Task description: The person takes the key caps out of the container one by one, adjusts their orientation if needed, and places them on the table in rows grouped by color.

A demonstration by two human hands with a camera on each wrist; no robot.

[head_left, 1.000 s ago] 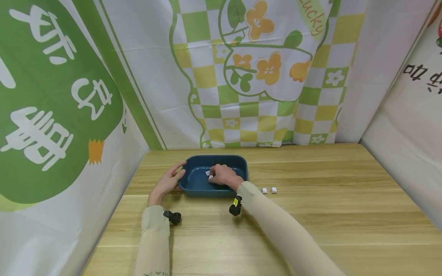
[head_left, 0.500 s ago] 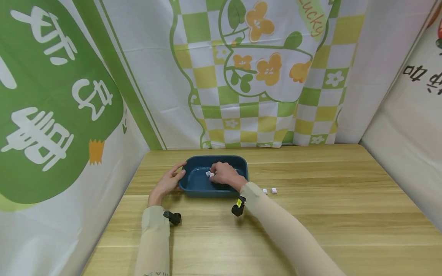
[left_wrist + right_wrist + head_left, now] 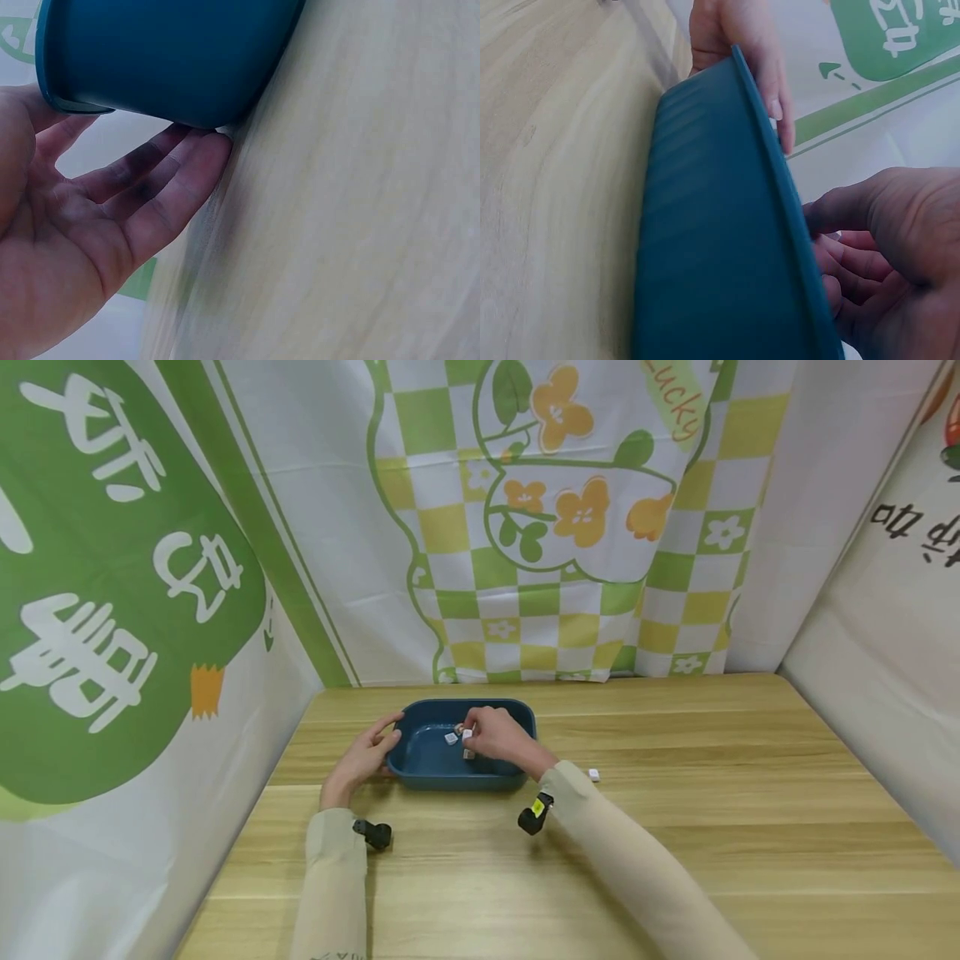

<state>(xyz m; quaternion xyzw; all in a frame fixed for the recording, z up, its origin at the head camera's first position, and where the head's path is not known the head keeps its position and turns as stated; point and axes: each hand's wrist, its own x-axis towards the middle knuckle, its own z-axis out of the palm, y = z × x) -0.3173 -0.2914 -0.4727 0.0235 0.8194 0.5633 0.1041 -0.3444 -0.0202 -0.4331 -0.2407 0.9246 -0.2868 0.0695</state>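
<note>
A dark blue rectangular basin (image 3: 427, 782) sits on the table. At its left end is my left hand (image 3: 363, 758), fingers fairly straight. The left wrist view has its fingertips touching the basin's outer side (image 3: 165, 60) low down, near the tabletop. My right hand (image 3: 498, 737) is over the inside of the basin and pinches a small white block (image 3: 467, 736) between thumb and fingers. Below that lies another white block (image 3: 468, 755), and to the left a third block (image 3: 451, 738). A small brownish-marked piece (image 3: 459, 728) shows behind them. In the right wrist view the basin wall (image 3: 712, 210) hides the fingertips.
One white block (image 3: 594, 775) lies on the wooden table (image 3: 675, 827) right of the basin, beside the right sleeve (image 3: 637, 852). A patterned curtain (image 3: 525, 610) hangs behind the table, with printed cloth (image 3: 112, 610) along the left side.
My right hand has shifted slightly right and up inside the basin, holding a block; more pieces show beneath it. The sleeve now covers one block on the table. My left hand stays put.
</note>
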